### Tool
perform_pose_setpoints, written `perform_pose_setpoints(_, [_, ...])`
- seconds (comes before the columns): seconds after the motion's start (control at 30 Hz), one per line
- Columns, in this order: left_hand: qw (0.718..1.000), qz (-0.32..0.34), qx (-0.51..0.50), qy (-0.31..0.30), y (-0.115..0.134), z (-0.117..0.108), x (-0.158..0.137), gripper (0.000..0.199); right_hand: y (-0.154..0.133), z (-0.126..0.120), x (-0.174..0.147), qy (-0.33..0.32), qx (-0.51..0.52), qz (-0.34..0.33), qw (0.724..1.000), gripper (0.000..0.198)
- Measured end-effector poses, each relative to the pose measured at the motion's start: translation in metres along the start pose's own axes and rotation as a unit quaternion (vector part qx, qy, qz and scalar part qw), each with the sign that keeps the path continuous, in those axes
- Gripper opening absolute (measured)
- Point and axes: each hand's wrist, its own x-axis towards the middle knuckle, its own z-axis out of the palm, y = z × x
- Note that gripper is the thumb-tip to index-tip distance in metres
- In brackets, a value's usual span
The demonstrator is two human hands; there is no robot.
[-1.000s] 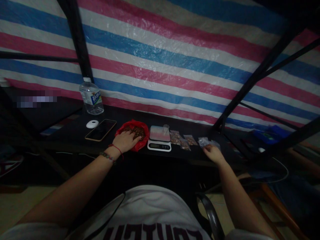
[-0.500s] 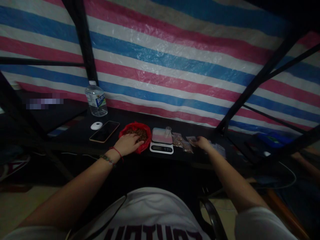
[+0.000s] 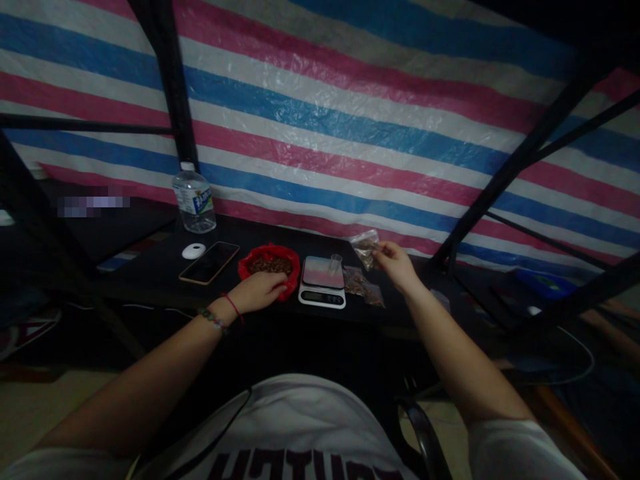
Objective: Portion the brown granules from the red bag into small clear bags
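Observation:
My left hand [image 3: 257, 291] rests at the near rim of a red plastic bag [image 3: 243, 270], rolled open like a bowl. Small brown pieces [image 3: 270, 265], kind unclear, fill it. The fingers lie extended over the rim, the thumb a little apart. A small clear zip bag [image 3: 364, 248] with brown bits inside is pinched in my right hand [image 3: 395, 262], raised over the table. Between the hands stands a white kitchen scale [image 3: 323, 298], with a small clear cup [image 3: 335, 264] on its plate. Filled zip bags [image 3: 356, 281] lie just right of the scale.
To the left are a phone [image 3: 210, 263], a white computer mouse [image 3: 193, 251] and a clear plastic bottle [image 3: 195, 203]. Another clear bag [image 3: 441, 300] lies beyond my right wrist. Dark metal posts [image 3: 175, 100] and striped sheeting [image 3: 320, 133] stand behind the black table.
My right hand has lifted a zip bag from the table, moving up and left. My left hand has drawn back from the brown pieces to the red bag's near rim.

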Motion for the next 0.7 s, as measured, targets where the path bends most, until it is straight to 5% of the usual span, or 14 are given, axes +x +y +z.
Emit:
perform_pose_setpoints(0.13, [0.998,0.027,-0.047,-0.014,0.007,-0.002,-0.001,0.032,-0.028,0.055,-0.022,-0.083,0.075,-0.006,0.994,0.041])
perform_pose_setpoints(0.3, [0.966,0.011,-0.212,0.148,0.015,-0.005,-0.001,0.039,-0.048,0.092,-0.035,-0.172,0.104,0.029,0.979,0.041])
perform_pose_setpoints(0.5, [0.924,-0.007,-0.376,0.072,0.028,-0.006,-0.005,0.033,-0.051,0.111,-0.051,-0.211,0.209,0.06,0.953,0.031])
perform_pose_setpoints(0.7, [0.879,-0.03,-0.476,0.005,0.033,-0.008,-0.006,0.033,-0.035,0.112,-0.064,-0.15,0.273,0.133,0.941,0.036])
